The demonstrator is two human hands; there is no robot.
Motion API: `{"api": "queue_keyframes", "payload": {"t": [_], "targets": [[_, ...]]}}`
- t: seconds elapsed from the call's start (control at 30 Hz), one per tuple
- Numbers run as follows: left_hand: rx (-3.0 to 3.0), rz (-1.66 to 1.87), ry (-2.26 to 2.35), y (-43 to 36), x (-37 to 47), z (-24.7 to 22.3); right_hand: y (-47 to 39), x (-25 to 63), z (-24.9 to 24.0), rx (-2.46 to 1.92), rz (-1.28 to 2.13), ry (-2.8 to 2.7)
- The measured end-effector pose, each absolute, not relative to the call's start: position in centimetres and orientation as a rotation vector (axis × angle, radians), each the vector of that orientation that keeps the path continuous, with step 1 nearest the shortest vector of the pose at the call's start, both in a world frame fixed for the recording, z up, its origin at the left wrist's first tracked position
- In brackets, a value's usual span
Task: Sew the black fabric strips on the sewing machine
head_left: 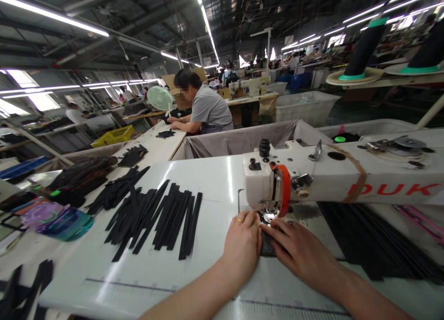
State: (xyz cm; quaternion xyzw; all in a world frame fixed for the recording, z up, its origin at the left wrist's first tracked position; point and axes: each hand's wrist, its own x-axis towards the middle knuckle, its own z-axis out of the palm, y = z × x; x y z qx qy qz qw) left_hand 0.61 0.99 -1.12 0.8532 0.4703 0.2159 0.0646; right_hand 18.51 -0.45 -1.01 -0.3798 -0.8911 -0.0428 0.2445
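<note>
My left hand (243, 239) is closed at the front of the white sewing machine (258, 179), its fingers bunched just left of the presser foot (268, 217). Opposite it, my right hand (298, 246) reaches in from the right with its fingers bent and pressed down. Both hold a small black fabric piece (267, 246) flat on the machine bed; its far end is hidden under the fingers and foot. An orange guard (285, 190) hangs beside the needle area. Cut black strips (171, 218) lie in loose piles on the table left of my left hand.
Long black fabric pieces (374, 241) lie right of my right hand, under the machine arm. A purple and teal bottle (62, 220) lies at the left. Ahead, a co-worker (210, 105) sits by a table, with a cloth-lined bin (239, 142) nearer. Thread cones (366, 49) stand upper right.
</note>
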Motion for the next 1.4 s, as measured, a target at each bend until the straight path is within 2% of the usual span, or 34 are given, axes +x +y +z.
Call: {"api": "queue_keyframes", "payload": {"t": [1.4], "targets": [[2.601,0.523,1.41,1.04,0.46,-0.63,-0.47,18.63,-1.42,-1.05,-0.058,-2.43]]}}
